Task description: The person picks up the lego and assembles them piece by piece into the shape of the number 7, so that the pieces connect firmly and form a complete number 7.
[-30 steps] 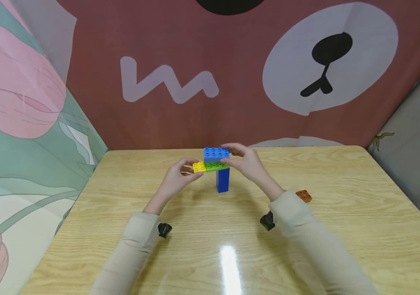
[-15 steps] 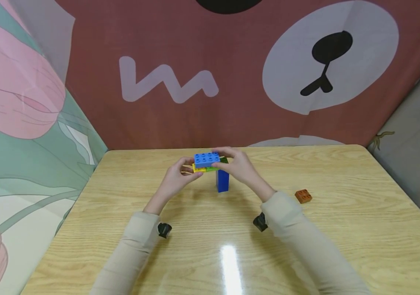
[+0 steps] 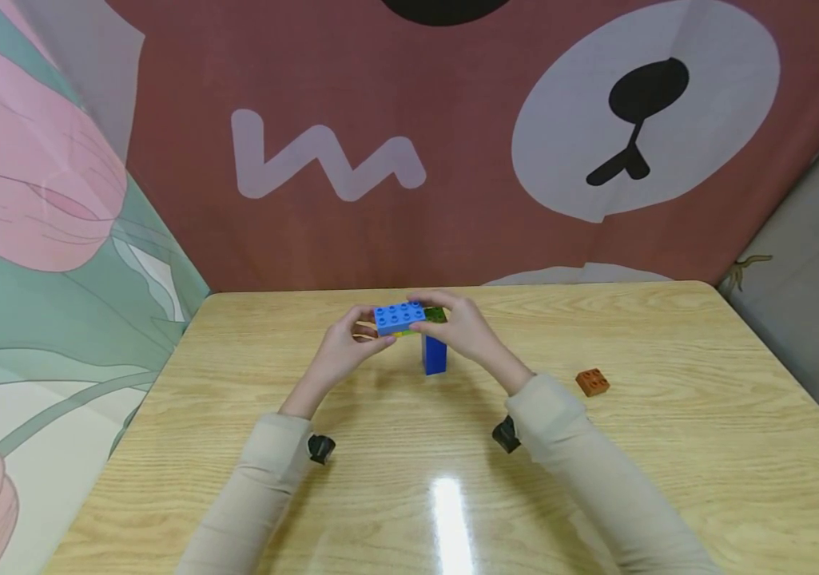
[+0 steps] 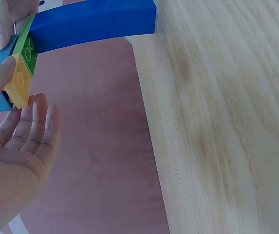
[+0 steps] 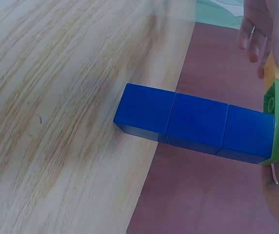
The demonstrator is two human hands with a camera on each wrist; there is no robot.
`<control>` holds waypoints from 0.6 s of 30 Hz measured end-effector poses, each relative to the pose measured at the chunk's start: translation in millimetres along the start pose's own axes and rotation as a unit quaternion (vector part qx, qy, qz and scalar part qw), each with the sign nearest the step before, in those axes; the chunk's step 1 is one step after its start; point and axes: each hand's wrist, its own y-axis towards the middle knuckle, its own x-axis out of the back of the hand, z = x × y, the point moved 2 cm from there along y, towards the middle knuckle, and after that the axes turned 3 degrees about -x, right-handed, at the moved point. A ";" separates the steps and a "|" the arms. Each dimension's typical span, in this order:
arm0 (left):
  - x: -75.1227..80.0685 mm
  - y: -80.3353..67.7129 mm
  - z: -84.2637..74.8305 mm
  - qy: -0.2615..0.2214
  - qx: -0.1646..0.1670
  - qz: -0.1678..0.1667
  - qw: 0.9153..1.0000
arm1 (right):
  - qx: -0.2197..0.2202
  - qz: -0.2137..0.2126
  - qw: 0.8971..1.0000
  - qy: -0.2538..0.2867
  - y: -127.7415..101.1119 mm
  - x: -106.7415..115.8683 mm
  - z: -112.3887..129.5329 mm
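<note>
Bright, even light; white glare streak (image 3: 451, 523) on near worktop (image 3: 711, 447); soft shadows beside sleeves (image 3: 596, 471); wrist views hazier, softer.

- Right hand (image 3: 461, 323) pinches a light-blue brick (image 3: 398, 319).
- Left hand (image 3: 341, 346) grips the yellow brick (image 3: 399, 334) beneath.
- Dark-blue column (image 3: 435, 356) stands under a green brick (image 3: 436, 314).
- Orange brick (image 3: 592, 382) lies apart on the table (image 3: 704, 447).

Light-blue brick (image 3: 398, 317) over yellow brick (image 4: 19, 88) and green piece (image 4: 30, 57) atop blue column (image 5: 197, 123)

Beneath the yellow brick (image 4: 19, 82), passage seems free until the blue column (image 4: 91, 23) blocks it.
</note>
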 end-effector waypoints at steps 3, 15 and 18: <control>-0.1 -0.3 -0.2 0.001 0.000 0.003 1.000 | -0.002 0.006 1.000 -0.003 -0.2 0.1 -0.8; -1.3 0.0 -0.9 0.007 -0.014 0.003 1.000 | 0.121 -0.021 0.985 -0.117 -4.0 -2.5 -5.2; -1.0 -0.1 -1.2 0.004 -0.017 0.003 1.000 | 0.239 -0.063 0.940 -0.237 -7.3 -4.5 -4.0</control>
